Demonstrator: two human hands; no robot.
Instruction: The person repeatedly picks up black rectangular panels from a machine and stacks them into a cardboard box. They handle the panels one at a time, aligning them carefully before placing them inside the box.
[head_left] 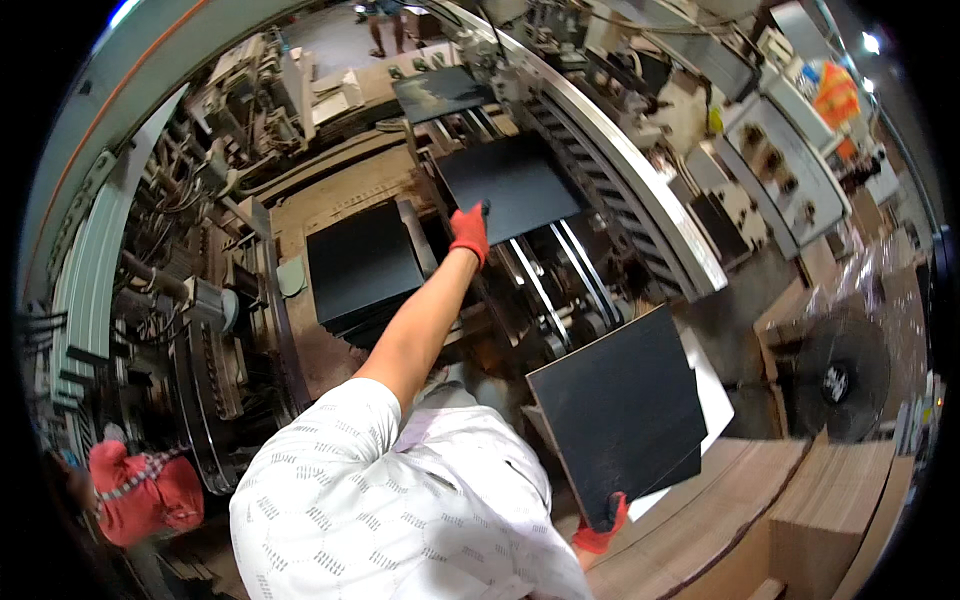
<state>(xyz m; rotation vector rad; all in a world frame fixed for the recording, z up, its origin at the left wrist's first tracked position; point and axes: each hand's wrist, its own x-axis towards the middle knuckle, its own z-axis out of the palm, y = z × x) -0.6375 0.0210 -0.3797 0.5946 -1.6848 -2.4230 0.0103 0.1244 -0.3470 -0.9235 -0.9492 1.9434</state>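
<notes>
My left hand (469,234), in a red glove with dark fingertips, reaches forward to the near left edge of a flat black panel (520,185). That panel lies on metal conveyor rails (538,290). The fingers look closed at its edge, partly hidden. At my right side, my right hand (603,525), gloved the same way, grips the lower edge of another large black panel (625,410), which is held tilted. Left of my outstretched arm stands a stack of black panels (365,262). Farther along the rails lies one more dark panel (440,94) with glare on it.
Machinery with a long metal beam (640,165) runs along the conveyor's right. Stacked brown boards (830,500) stand at the lower right, near a black fan (840,380). A person in red (145,490) is at lower left; another person's legs (385,30) show far ahead.
</notes>
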